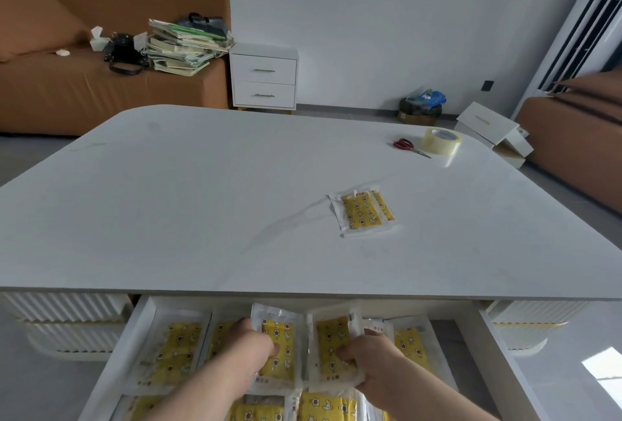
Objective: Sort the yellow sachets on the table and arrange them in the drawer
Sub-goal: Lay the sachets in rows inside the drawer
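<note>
Head view: white table [202,201] bore two overlapping yellow sachets [361,212], scissors [405,145], tape roll [441,141]; brown sofa [67,94], nightstand [264,77] behind. Left hand [250,345] pinched left sachet [281,329], right hand [373,360] pinched right sachet [331,336], over open, sachet-lined drawer [494,353].

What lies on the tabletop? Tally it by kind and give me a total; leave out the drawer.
Yellow sachets: 2, overlapping
Scissors: 1
Tape roll: 1
Total: 4
</note>
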`<state>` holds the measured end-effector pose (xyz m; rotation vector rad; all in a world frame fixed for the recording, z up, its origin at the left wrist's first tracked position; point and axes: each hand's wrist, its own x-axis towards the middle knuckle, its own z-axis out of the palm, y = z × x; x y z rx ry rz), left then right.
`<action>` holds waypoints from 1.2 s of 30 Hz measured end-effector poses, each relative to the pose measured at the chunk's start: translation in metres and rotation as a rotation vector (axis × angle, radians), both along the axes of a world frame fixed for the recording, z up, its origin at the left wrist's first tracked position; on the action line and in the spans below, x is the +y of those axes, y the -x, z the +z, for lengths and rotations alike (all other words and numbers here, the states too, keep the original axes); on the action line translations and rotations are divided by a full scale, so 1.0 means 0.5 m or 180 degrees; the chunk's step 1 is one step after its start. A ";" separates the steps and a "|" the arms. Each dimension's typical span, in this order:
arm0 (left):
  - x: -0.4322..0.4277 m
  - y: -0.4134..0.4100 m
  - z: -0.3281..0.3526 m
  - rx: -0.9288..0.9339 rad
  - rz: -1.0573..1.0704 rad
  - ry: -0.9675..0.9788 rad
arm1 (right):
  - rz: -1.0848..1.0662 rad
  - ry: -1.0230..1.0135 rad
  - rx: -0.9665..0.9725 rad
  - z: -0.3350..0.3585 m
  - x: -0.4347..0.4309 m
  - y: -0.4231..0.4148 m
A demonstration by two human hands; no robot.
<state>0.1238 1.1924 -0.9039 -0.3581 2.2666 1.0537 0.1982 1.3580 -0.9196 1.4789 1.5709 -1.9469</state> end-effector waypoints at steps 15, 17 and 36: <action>-0.005 0.003 -0.013 0.0810 -0.0665 0.0746 | -0.0156 0.0138 0.0135 -0.008 0.004 -0.004; -0.012 0.007 -0.022 0.0789 -0.0655 0.0635 | 0.0034 -0.0015 0.0114 -0.015 0.001 0.002; -0.035 0.007 -0.015 0.0673 -0.1034 0.0079 | 0.0885 -0.0966 -0.0024 -0.027 -0.021 0.015</action>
